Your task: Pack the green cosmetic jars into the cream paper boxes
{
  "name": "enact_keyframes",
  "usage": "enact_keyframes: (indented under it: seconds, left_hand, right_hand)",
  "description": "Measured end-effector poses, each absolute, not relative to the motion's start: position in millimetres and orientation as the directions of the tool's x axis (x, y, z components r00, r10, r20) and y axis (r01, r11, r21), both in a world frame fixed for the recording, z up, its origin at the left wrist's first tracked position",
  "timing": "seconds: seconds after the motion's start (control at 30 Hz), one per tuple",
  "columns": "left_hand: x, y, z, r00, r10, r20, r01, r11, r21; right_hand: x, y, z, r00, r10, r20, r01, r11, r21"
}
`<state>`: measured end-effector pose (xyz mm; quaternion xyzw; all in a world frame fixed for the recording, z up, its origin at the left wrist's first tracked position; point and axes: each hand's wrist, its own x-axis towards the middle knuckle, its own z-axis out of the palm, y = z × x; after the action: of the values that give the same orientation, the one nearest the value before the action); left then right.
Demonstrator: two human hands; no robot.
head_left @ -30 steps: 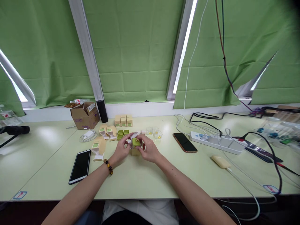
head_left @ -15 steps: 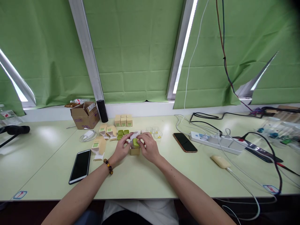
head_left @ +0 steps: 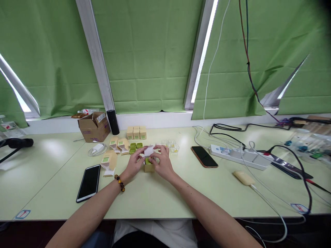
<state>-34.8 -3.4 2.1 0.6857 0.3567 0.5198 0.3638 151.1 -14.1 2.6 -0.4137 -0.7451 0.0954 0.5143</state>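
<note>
Head view: your two bare hands meet near the middle of a pale worktop [head_left: 165, 199]. Your left hand [head_left: 133, 163] has its grip around the left side of a small box [head_left: 149, 168], which stands upright with its white flap [head_left: 148, 151] raised at the back. Your right hand [head_left: 163, 163] comes in from the other side, its fingertips at a green pot [head_left: 147, 161] sitting in the mouth of that box; you cannot tell from here whether that grip pinches the pot or only presses on it. A beaded bracelet [head_left: 119, 183] circles your left wrist.

Just behind your left hand, four green pots [head_left: 132, 150] stand in a cluster, with three closed boxes [head_left: 136, 133] in a row behind them. Three open boxes [head_left: 109, 161] lie to the left. Clear cups [head_left: 174, 148] sit beyond your right hand. Farther out, one phone [head_left: 88, 183] lies left of your hands, and another phone [head_left: 204, 157] lies to the right, near a white power strip [head_left: 240, 157].
</note>
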Motion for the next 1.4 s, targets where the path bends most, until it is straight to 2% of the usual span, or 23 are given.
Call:
enact_keyframes:
  seconds: [0.2, 0.43, 0.57, 0.67, 0.87, 1.1, 1.27, 1.4]
  left_hand:
    - [-34, -5, 4, 0.213, 0.865, 0.454, 0.113, -0.483, 0.868]
    - [-34, -5, 5, 0.209, 0.875, 0.437, 0.102, -0.464, 0.880]
    - [-35, -4, 5, 0.203, 0.882, 0.426, 0.060, -0.445, 0.893]
    - [-36, -3, 6, 0.185, 0.891, 0.414, 0.041, -0.428, 0.903]
    - [-33, 1, 5, 0.181, 0.900, 0.396, 0.052, -0.411, 0.910]
    - [-29, -2, 5, 0.198, 0.889, 0.414, 0.089, -0.437, 0.895]
    - [-27, -3, 5, 0.192, 0.889, 0.415, 0.074, -0.435, 0.898]
    - [-26, -5, 7, 0.220, 0.898, 0.381, 0.019, -0.394, 0.919]
  right_hand:
    - [151, -12, 1, -0.115, 0.728, 0.676, 0.511, 0.627, -0.588]
    - [150, -11, 2, -0.091, 0.781, 0.618, 0.452, 0.585, -0.673]
    - [157, -5, 6, 0.079, 0.809, 0.582, 0.279, 0.543, -0.792]
    - [167, 7, 2, 0.185, 0.858, 0.479, 0.119, 0.464, -0.878]
    - [173, 24, -14, 0.137, 0.957, 0.254, -0.073, 0.266, -0.961]
    - [161, 19, -17, 0.029, 0.975, 0.219, -0.124, 0.221, -0.967]
    - [160, 17, -18, -0.056, 0.967, 0.250, -0.047, 0.247, -0.968]
    - [156, 15, -21, -0.042, 0.952, 0.302, 0.080, 0.304, -0.949]
